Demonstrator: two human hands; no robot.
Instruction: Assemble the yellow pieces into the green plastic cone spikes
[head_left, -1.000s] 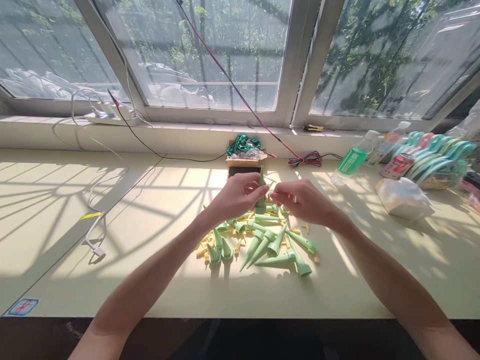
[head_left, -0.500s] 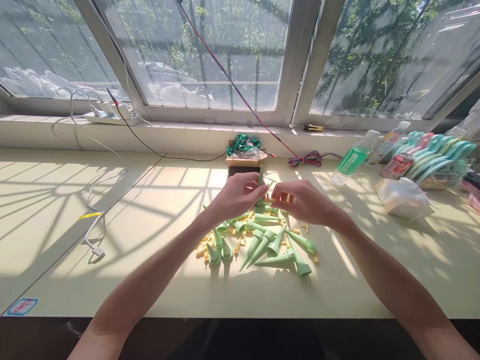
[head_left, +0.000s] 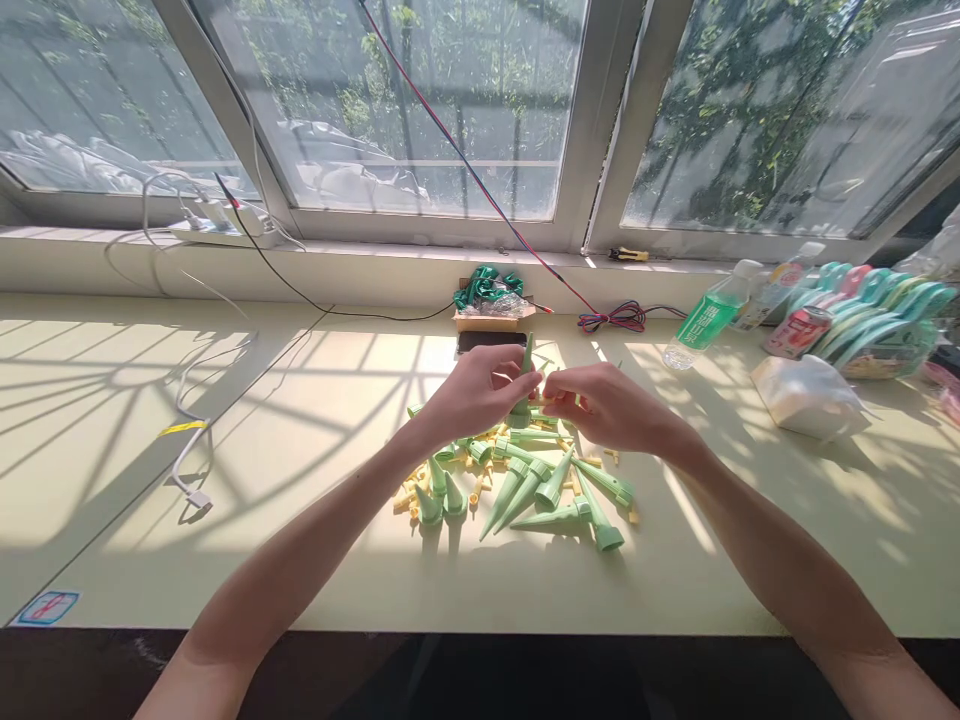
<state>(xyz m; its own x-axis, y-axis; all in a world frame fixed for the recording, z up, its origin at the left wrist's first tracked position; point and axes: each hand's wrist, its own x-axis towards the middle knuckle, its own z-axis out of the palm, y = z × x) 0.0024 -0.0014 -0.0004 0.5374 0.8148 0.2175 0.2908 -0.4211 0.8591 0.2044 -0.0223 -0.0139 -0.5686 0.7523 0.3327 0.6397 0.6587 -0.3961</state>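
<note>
My left hand [head_left: 487, 385] is closed around a green plant watering spike [head_left: 527, 360], held upright with its point up. Close beside it, my right hand [head_left: 592, 400] pinches a small yellow plastic valve [head_left: 543, 402] against the spike's side; the fingers hide most of it. Below both hands lies a pile of green watering spikes [head_left: 555, 485], mixed with small yellow valves [head_left: 477, 488]. To the left of the pile, several spikes stand on their caps, points up [head_left: 454, 495].
Behind the hands lie a black phone-like object [head_left: 480, 342] and a small cardboard box [head_left: 491, 322] with green material. At right stand a green-labelled bottle [head_left: 705, 320], a can [head_left: 797, 332], a tissue pack [head_left: 808, 395] and pastel hangers [head_left: 885, 320]. A white cable [head_left: 184, 460] lies at left.
My right hand has come slightly nearer the spike, its fingers now pinched closer together. The spike in my left hand has tilted slightly to the right.
</note>
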